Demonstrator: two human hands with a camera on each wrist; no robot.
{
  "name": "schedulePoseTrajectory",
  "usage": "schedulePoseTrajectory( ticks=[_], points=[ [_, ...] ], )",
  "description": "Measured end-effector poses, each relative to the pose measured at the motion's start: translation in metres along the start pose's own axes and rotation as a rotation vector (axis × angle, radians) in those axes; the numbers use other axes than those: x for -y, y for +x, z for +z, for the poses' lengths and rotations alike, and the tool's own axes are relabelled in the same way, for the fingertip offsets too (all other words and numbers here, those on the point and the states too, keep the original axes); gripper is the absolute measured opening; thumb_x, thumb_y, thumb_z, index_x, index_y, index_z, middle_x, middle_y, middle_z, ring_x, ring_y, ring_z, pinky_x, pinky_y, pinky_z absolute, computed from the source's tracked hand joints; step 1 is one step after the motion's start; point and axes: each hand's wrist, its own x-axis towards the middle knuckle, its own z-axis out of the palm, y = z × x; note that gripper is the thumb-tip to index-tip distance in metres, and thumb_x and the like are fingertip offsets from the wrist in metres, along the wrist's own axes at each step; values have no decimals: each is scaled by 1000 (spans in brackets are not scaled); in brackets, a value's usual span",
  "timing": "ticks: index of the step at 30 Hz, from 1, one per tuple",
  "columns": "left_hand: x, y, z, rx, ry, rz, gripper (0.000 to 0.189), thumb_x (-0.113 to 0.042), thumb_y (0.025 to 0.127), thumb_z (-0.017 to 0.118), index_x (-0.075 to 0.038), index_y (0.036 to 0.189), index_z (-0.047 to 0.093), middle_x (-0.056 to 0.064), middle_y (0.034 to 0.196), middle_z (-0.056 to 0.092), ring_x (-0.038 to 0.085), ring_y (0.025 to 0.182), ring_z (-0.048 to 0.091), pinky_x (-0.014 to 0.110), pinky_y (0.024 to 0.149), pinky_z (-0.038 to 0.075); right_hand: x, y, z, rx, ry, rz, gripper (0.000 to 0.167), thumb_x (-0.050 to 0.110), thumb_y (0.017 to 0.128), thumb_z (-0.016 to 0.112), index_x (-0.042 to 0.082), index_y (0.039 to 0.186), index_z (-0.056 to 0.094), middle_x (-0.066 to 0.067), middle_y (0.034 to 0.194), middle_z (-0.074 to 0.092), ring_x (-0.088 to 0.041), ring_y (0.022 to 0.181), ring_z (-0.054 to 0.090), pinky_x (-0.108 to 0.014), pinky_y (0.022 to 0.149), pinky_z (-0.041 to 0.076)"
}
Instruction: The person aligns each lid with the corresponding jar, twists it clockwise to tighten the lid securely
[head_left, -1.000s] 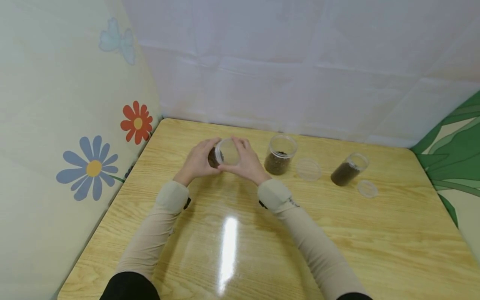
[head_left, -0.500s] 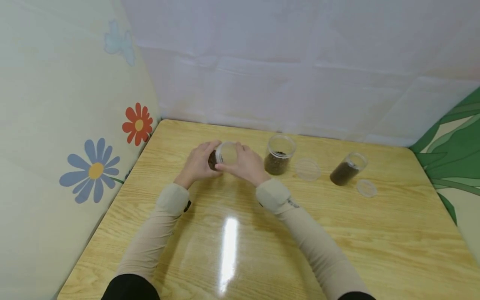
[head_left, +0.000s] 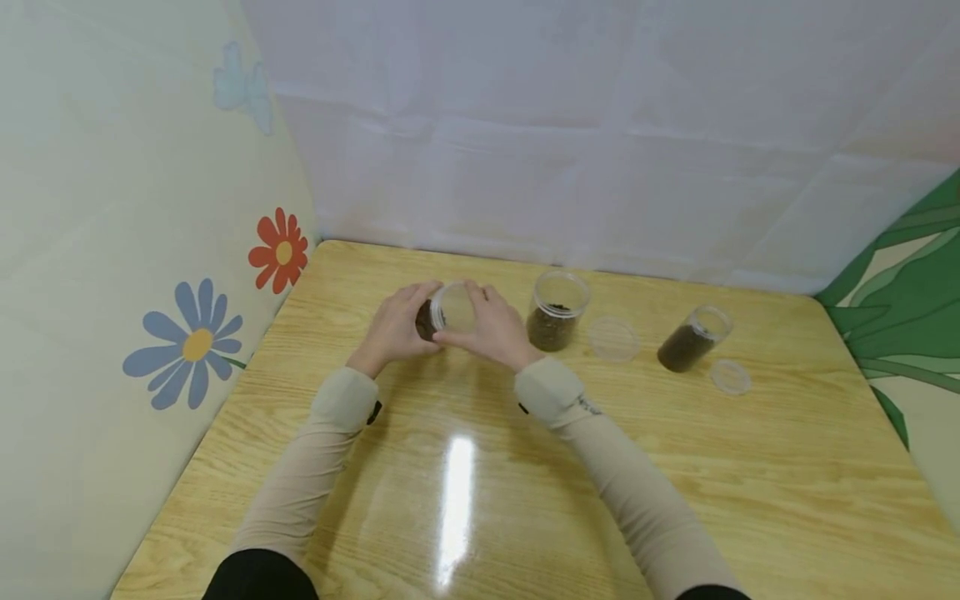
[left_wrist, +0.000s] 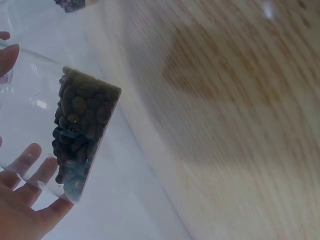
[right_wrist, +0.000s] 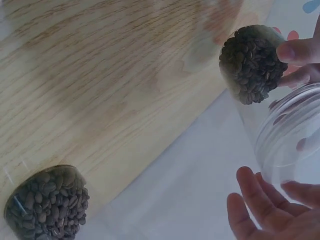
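Monitoring from my remote station, I record both hands at one clear jar (head_left: 427, 322), toward the left rear of the wooden table (head_left: 600, 467). The jar is tilted, its base toward the person's left and its threaded end toward the right. Dark beans (left_wrist: 82, 122) lie packed at the base end. I cannot tell whether the jar touches the table.

The left hand (head_left: 399, 323) holds the jar near its base, thumb and fingers curved around the wall. The right hand (head_left: 497, 330) grips the threaded end, thumb and fingers set apart across its width. Whether a lid is seated there I cannot determine.

To the right, near the right hand, I note a larger jar (head_left: 553, 329), upright and uncovered, partly filled with dark pieces. One clear lid (head_left: 614, 339) lies flat just beside it. Farther right stands a narrower jar (head_left: 684, 348) with dark contents, also uncovered; a smaller lid (head_left: 731, 377) lies near its base.

Behind the table I observe a white cloth (head_left: 570, 167). The left wall carries a blue flower (head_left: 197, 345) and a red flower (head_left: 282, 252).
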Motion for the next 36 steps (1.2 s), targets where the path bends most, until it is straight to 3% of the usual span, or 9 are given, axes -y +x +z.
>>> schedulePoseTrajectory(
  ticks=[6,12,17,21,29,36],
  points=[
    [1,-1,0,-5,-14,0,89,-31,62,83,-11,135,37,17,129,46,35,114,45,54,94,35,1,0,-3,17,-55,55,105,73,71,53,2,142,25,-23,133,42,-36,116,46,-49,93,39],
    [1,-2,-1,-23,-34,-8,90,-29,60,84,-9,136,38,17,130,46,35,114,45,53,95,34,-5,0,-5,19,-5,-86,99,56,73,67,11,146,17,-19,146,23,-38,128,30,-53,99,31],
    [2,0,0,-17,-28,2,90,-29,62,83,-10,137,37,17,131,46,35,114,45,53,94,35,-7,0,-5,21,79,-166,89,42,77,70,15,146,20,-18,145,24,-36,128,29,-52,100,30],
    [2,1,1,-10,-19,3,90,-30,62,83,-11,137,37,17,131,45,34,114,45,53,94,35,-7,0,-5,13,95,-164,88,40,77,71,15,146,22,-18,144,26,-36,126,33,-52,99,31],
    [1,3,1,-59,-36,37,89,-30,60,84,-8,135,40,17,126,50,34,107,49,51,89,40,-7,2,-7,7,72,-148,89,41,75,72,15,145,23,-18,143,27,-37,123,37,-56,98,30],
    [0,4,2,-69,-56,26,90,-30,60,84,-7,135,39,18,128,49,34,109,48,51,90,38,-5,3,-11,6,74,-135,89,44,76,70,13,145,24,-20,142,29,-38,123,37,-56,98,31]
  ],
)
